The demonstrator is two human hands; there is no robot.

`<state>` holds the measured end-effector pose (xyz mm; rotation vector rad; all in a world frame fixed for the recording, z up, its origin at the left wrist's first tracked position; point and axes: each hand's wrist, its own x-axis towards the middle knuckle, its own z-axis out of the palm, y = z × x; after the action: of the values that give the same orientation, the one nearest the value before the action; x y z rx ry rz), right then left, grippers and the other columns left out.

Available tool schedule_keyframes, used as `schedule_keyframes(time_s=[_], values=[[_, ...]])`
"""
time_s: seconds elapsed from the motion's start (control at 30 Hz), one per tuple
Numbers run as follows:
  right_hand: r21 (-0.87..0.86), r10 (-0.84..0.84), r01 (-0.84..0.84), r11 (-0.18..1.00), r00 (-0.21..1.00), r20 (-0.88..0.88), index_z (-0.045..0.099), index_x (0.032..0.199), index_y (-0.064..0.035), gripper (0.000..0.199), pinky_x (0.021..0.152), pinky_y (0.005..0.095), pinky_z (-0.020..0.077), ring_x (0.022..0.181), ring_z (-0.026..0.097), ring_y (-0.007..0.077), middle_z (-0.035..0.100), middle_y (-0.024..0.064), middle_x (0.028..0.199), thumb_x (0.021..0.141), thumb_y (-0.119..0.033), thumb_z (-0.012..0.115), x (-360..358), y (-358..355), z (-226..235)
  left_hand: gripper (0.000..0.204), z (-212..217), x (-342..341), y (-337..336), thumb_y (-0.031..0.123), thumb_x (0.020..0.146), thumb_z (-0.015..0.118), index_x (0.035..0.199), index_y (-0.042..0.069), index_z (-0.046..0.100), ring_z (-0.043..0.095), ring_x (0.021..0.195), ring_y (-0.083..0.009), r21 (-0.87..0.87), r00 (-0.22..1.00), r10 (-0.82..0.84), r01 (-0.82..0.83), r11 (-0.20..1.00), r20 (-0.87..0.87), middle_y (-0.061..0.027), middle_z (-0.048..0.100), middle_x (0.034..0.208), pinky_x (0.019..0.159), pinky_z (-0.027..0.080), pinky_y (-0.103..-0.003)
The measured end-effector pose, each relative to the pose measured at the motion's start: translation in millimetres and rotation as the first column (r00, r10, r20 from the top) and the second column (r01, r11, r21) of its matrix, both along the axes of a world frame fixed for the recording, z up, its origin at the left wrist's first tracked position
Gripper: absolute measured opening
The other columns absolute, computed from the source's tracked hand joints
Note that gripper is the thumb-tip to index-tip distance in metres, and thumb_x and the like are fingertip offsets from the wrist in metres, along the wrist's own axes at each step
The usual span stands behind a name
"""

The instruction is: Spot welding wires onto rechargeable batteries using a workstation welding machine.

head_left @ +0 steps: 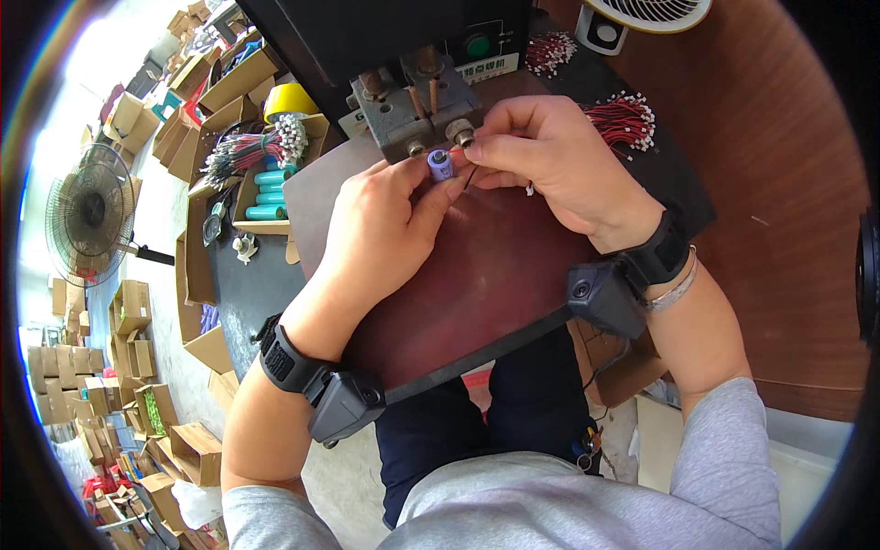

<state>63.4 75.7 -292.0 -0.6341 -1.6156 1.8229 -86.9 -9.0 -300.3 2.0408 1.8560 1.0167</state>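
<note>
My left hand (390, 209) pinches a small purple cylindrical battery cell (441, 166) between thumb and fingers, its end facing up. It sits just below the metal head of a black spot-welding machine (408, 110), whose two copper electrode rods (424, 97) point upward. Beside it, my right hand (550, 151) is closed with thumb and index finger on a thin wire lead (471, 176), brought close to the cell. Red and black strands show between the two hands; whether the wire touches the cell, I cannot tell.
Bundles of red and black wires with white connectors (623, 124) lie right of the machine. At left, a cardboard box holds teal cells (268, 197) beside another wire bundle (261, 151) and yellow tape (289, 101). A reddish-brown mat (458, 293) covers the work surface. A fan (92, 211) stands far left.
</note>
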Motion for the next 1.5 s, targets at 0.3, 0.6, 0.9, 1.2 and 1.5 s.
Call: schedule_keyframes(time_s=[0.3, 0.6, 0.9, 1.2, 1.5], values=[[0.021, -0.044, 0.044, 0.999, 0.999, -0.016, 0.058, 0.072, 0.0039, 0.008, 0.055, 0.0207, 0.0432, 0.06, 0.054, 0.0102, 0.057, 0.0067, 0.067, 0.071, -0.004, 0.059, -2.0, 0.0, -0.6, 0.019, 4.5, 2.2, -1.0, 0.018, 0.077, 0.057, 0.081, 0.0, 0.061, 0.056, 0.065, -0.0335, -0.041, 0.999, 0.021, -0.022, 0.999, -0.03, -0.0177, 0.057, 0.069, 0.058, 0.044, -0.037], [0.043, 0.036, -0.037, 0.998, 0.999, 0.019, 0.054, 0.073, 0.0005, 0.009, 0.061, 0.0183, 0.0474, 0.069, 0.057, 0.0078, 0.058, 0.0047, 0.075, 0.077, -0.007, 0.057, 2.6, 2.2, 1.3, 0.019, 0.3, 0.5, 0.5, 0.019, 0.078, 0.056, 0.079, 0.001, 0.061, 0.055, 0.062, -0.0333, 0.032, 1.0, 0.008, -0.009, 0.999, 0.021, -0.0175, 0.055, 0.065, 0.055, 0.043, -0.037], [0.034, 0.055, -0.058, 0.998, 0.996, 0.065, 0.055, 0.078, 0.0001, 0.008, 0.064, 0.0181, 0.0469, 0.071, 0.058, 0.0091, 0.06, 0.006, 0.079, 0.078, -0.008, 0.057, 3.2, 4.0, 0.4, 0.022, 0.5, -3.5, 2.7, 0.021, 0.077, 0.058, 0.08, 0.0, 0.06, 0.055, 0.061, -0.0335, -0.066, 1.0, -0.004, 0.004, 0.998, 0.006, -0.0179, 0.056, 0.064, 0.054, 0.043, -0.037], [-0.009, 0.053, -0.053, 0.999, 0.998, 0.043, 0.056, 0.08, 0.0004, 0.01, 0.065, 0.0197, 0.0476, 0.074, 0.059, 0.0113, 0.061, 0.0083, 0.08, 0.077, -0.009, 0.057, 1.7, 3.6, -2.5, 0.02, -2.8, -1.6, 3.1, 0.02, 0.078, 0.057, 0.078, 0.001, 0.06, 0.055, 0.059, -0.0334, 0.059, 0.999, -0.045, 0.045, 0.997, -0.005, -0.0163, 0.055, 0.06, 0.054, 0.043, -0.038], [0.039, -0.02, 0.019, 0.999, 1.0, 0.023, 0.057, 0.074, 0.0046, 0.009, 0.057, 0.022, 0.0445, 0.062, 0.055, 0.0115, 0.058, 0.0078, 0.068, 0.073, -0.004, 0.058, -0.2, 0.2, -0.4, 0.022, 2.9, -0.3, 0.2, 0.021, 0.078, 0.055, 0.076, 0.001, 0.061, 0.055, 0.062, -0.0333, -0.067, 0.994, -0.005, -0.002, 0.998, -0.106, -0.0171, 0.055, 0.062, 0.056, 0.043, -0.038]])
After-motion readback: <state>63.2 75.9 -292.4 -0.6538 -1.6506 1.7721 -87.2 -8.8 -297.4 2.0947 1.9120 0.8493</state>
